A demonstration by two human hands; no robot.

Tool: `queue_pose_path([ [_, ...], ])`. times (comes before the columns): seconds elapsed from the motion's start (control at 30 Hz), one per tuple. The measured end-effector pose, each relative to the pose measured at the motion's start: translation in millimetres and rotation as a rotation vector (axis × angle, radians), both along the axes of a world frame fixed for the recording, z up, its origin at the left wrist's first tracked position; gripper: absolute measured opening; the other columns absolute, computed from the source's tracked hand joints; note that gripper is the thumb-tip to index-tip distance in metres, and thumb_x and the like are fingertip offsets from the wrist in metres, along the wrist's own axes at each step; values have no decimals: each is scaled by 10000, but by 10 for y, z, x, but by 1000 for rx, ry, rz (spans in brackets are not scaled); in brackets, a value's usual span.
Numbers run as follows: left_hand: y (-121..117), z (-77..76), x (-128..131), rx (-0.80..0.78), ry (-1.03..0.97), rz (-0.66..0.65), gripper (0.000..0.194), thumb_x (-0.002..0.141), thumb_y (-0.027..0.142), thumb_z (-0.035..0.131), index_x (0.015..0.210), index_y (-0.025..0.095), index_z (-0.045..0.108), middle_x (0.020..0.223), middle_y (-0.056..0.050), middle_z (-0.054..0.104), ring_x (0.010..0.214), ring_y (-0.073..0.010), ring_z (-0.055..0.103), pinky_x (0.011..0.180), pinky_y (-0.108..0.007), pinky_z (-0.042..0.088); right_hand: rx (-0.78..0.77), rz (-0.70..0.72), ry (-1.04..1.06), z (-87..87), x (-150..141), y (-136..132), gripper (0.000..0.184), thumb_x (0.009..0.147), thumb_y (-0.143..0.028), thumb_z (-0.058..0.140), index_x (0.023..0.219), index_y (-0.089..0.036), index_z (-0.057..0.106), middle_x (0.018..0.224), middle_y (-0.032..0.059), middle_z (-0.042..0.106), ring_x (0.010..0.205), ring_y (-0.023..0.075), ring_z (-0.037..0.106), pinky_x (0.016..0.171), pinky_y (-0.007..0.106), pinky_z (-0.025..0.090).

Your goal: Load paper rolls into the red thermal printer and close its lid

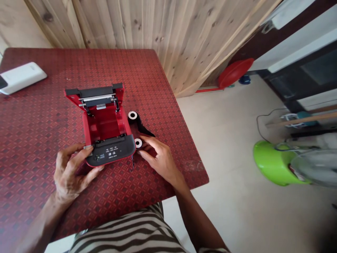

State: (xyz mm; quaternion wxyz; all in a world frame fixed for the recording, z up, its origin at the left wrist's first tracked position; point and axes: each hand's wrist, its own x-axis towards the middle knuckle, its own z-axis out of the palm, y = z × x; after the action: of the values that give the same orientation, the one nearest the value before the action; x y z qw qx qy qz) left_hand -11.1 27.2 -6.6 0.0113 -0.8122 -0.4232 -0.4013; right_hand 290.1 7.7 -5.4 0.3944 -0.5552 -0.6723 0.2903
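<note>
A small red and black printer (105,130) sits on the red patterned table (39,116) with its lid tilted open, showing an empty red bay. My left hand (71,172) grips the printer's front left corner, thumb and fingers around it. To the right of the printer lies a black ribbon with two white-cored spools, one far (132,115) and one near (138,143). My right hand (159,158) rests on the table with fingers curled at the near spool, touching it.
A white flat device (22,76) lies at the table's far left. Wooden wall panels stand behind the table. On the floor to the right are a green fan base (273,163), cables and a red plastic lid (233,72).
</note>
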Motion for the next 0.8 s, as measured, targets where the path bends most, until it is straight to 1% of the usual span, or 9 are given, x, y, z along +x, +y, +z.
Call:
queue_pose_path([
  [0.1, 9, 5, 3, 3, -8, -14, 724, 856, 355, 847, 1509, 342, 535, 1238, -89, 644, 1037, -229, 668, 870, -362, 591, 21, -42, -44, 267, 231, -35, 111, 924, -254, 774, 1027, -240, 815, 904, 20, 827, 642, 128, 712, 656, 278, 598],
  [0.17, 18, 1, 1, 10, -7, -21, 751, 854, 335, 848, 1530, 327, 522, 1238, -101, 639, 1042, -234, 665, 864, -366, 591, 79, -158, -49, 398, 405, 81, 48, 925, -280, 785, 925, -253, 825, 824, -4, 815, 618, 128, 699, 624, 275, 569],
  [0.2, 23, -2, 1, 17, -5, -24, 766, 849, 327, 852, 1538, 325, 515, 1238, -103, 639, 1044, -236, 663, 863, -370, 593, 101, -200, -39, 417, 477, 196, 59, 931, -285, 777, 935, -254, 827, 835, -5, 817, 624, 129, 700, 627, 280, 565],
  [0.27, 31, -11, 0, 32, -3, -28, 795, 832, 321, 868, 1542, 330, 512, 1240, -101, 640, 1041, -239, 662, 858, -380, 600, 112, -169, -22, 349, 557, 515, 122, 930, -244, 760, 1033, -242, 825, 980, 20, 836, 747, 143, 739, 739, 309, 593],
  [0.37, 35, -19, -2, 56, 1, -25, 789, 815, 344, 883, 1521, 323, 533, 1226, -95, 649, 1022, -236, 663, 833, -381, 612, -7, 69, -45, 94, 492, 1041, 369, 886, -148, 757, 1248, -215, 769, 1213, 70, 809, 956, 172, 756, 911, 366, 584],
  [0.47, 33, -14, -4, 56, 13, -15, 726, 831, 361, 868, 1484, 297, 557, 1209, -96, 655, 1019, -235, 676, 824, -381, 626, -92, 244, -105, -84, 307, 1361, 543, 852, -167, 797, 1382, -217, 690, 1322, 81, 766, 1103, 199, 712, 998, 402, 538],
  [0.6, 36, -2, 1, 29, 9, -3, 650, 841, 378, 860, 1425, 323, 580, 1198, -78, 655, 1012, -218, 692, 807, -361, 648, -105, 309, -126, -92, 163, 1420, 381, 860, -219, 792, 1240, -221, 760, 1174, 45, 799, 1067, 200, 673, 990, 390, 496],
  [0.67, 35, 2, 3, 24, 1, -9, 638, 855, 397, 848, 1428, 325, 578, 1206, -75, 657, 1016, -210, 694, 813, -356, 652, -123, 292, -101, -79, 153, 1406, 314, 864, -239, 779, 1178, -220, 773, 1092, 29, 797, 1033, 194, 668, 954, 371, 497],
  [0.8, 15, 15, 0, -9, -3, -28, 655, 890, 388, 818, 1479, 314, 543, 1248, -80, 659, 1052, -209, 690, 850, -359, 648, -134, 227, -27, -69, 215, 1418, 307, 801, -257, 799, 1101, -217, 747, 1042, 12, 773, 950, 177, 669, 862, 333, 513],
])
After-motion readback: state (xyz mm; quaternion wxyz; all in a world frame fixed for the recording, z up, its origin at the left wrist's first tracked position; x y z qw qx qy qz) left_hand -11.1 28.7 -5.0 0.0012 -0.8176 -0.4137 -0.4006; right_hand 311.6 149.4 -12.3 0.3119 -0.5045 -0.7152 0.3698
